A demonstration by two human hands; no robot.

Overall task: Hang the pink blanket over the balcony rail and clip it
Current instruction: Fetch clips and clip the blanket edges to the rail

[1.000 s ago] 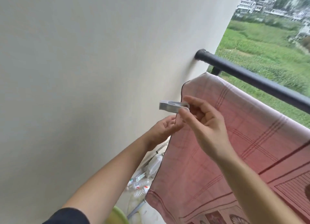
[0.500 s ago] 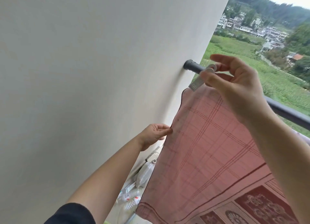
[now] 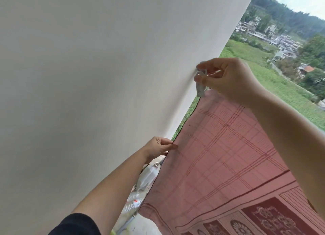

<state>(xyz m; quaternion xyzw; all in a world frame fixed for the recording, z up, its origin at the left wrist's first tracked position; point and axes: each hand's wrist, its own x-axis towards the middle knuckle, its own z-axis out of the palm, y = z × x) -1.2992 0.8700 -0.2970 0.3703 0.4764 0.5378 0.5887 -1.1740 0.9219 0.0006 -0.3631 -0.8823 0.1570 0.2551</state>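
Pink blanket (image 3: 228, 155) stays pinched at its edge by the left hand (image 3: 155, 147); the right hand (image 3: 230, 79), pinching the clip (image 3: 200, 89), now reaches its top corner for clamping.

Pink woven blanket (image 3: 228, 155) hanging spread, small white plastic clip (image 3: 200, 87) at its top corner.
The blanket has dark red grid lines and a maroon flowered border low down; the clip stands upright, jaws down.

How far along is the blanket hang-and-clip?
Done: pink blanket hangs draped by the wall. In hand: right hand pinches the white clothespin at the blanket's top corner; left hand holds its side edge. Left: clamping it on; I can't tell if it bites yet.
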